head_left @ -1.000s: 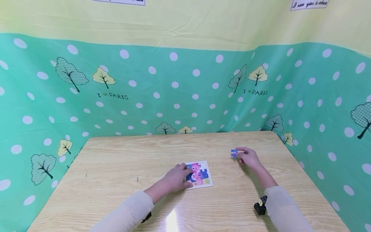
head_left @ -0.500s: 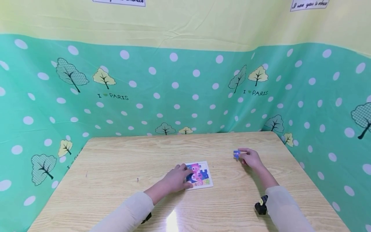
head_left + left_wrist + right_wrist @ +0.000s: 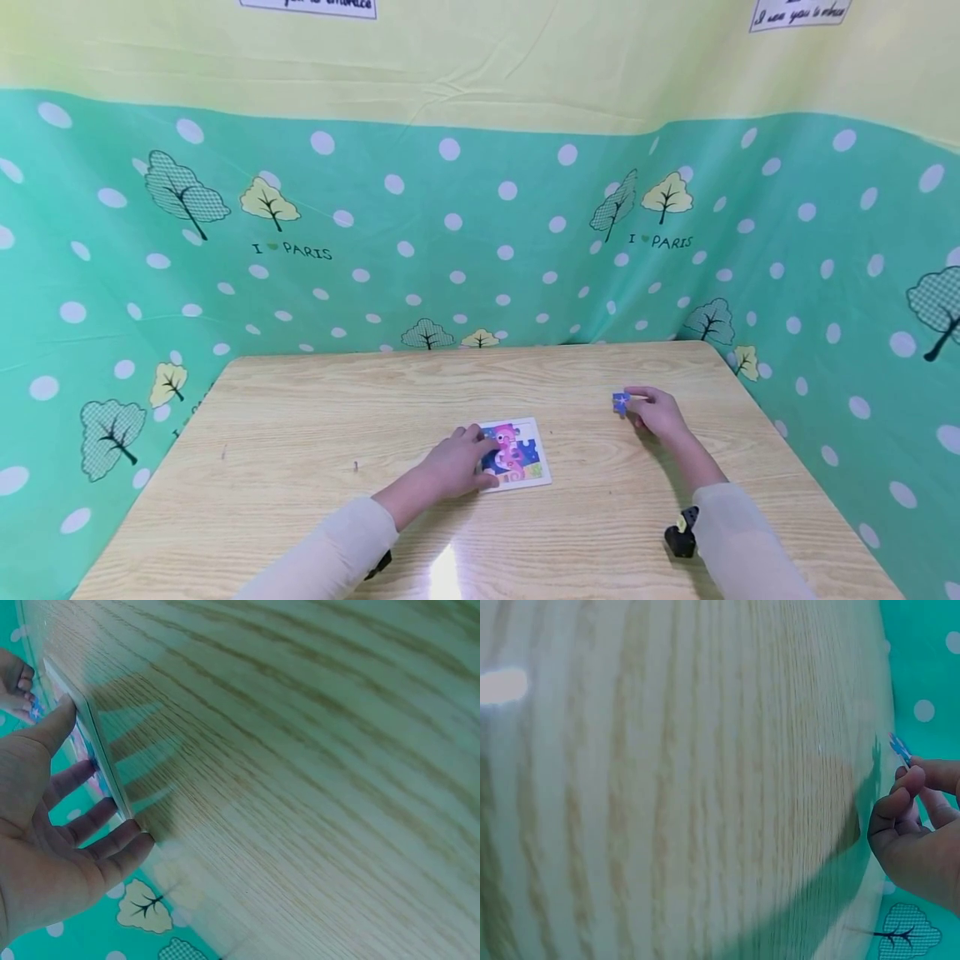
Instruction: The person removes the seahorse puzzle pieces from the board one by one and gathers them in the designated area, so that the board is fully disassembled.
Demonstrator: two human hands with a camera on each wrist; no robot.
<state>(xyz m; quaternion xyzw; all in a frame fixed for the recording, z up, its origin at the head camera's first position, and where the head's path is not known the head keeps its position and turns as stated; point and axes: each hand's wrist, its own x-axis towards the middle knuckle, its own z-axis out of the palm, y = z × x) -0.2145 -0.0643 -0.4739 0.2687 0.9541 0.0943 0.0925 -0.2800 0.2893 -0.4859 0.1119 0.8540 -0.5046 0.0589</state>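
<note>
A jigsaw puzzle in a white frame lies flat on the wooden table, showing a pink seahorse on dark blue. White backing shows at its upper right. My left hand rests at its left side, and in the left wrist view the extended fingers and thumb touch the frame. Part of the picture is hidden under this hand. To the right, my right hand pinches a blue puzzle piece with a pale star shape, between thumb and fingers. In the right wrist view the piece appears nearly edge-on.
The wooden table reaches back to a green dotted curtain that also stands along both sides. A small dark mark lies left of the left hand. A black wrist device sits at the right sleeve.
My right hand has drifted slightly right and nearer with the puzzle piece, moving away from the frame. The left hand and the framed puzzle have stayed in place.
</note>
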